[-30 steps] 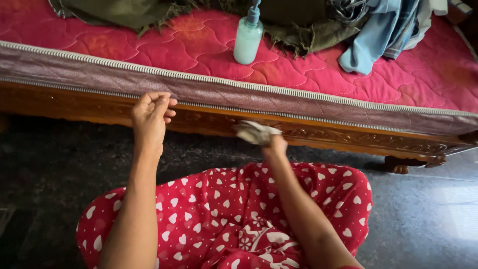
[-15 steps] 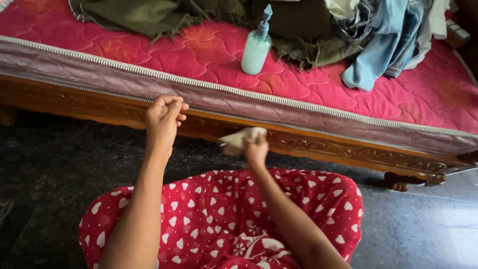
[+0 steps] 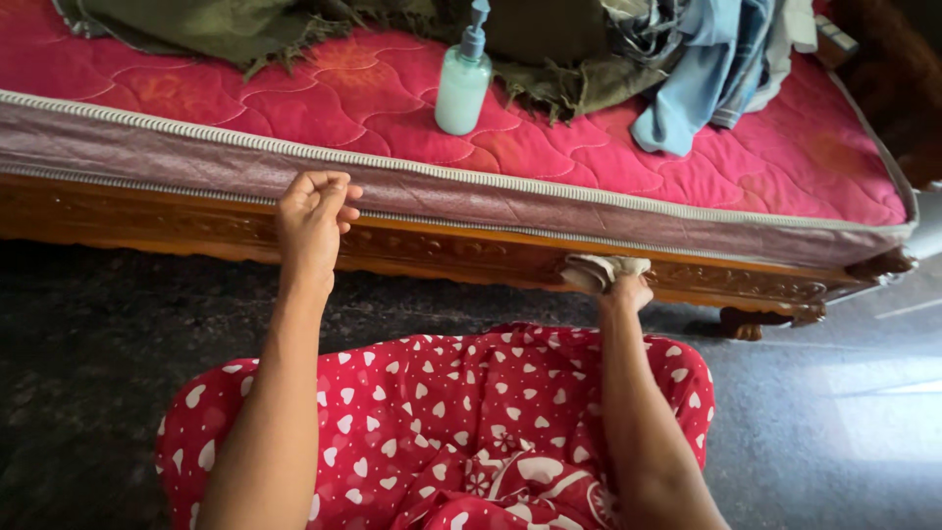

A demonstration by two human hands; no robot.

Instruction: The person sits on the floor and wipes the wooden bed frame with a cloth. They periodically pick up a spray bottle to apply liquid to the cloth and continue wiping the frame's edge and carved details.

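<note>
1. A carved wooden bed frame [image 3: 442,250] carries a red quilted mattress [image 3: 549,147].
2. On the mattress stand a pale green pump bottle [image 3: 461,83], an olive fringed cloth [image 3: 235,25] and light blue clothes [image 3: 702,79].
3. The frame stands on a dark speckled stone floor [image 3: 98,334].

Dark speckled stone floor [image 3: 108,334] w/ a bright light patch at right; carved brown wooden bed frame [image 3: 746,287] under a quilted pink-red mattress [image 3: 294,98].

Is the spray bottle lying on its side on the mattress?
No, the spray bottle stands upright on the red mattress, beside the green cloth.
</note>
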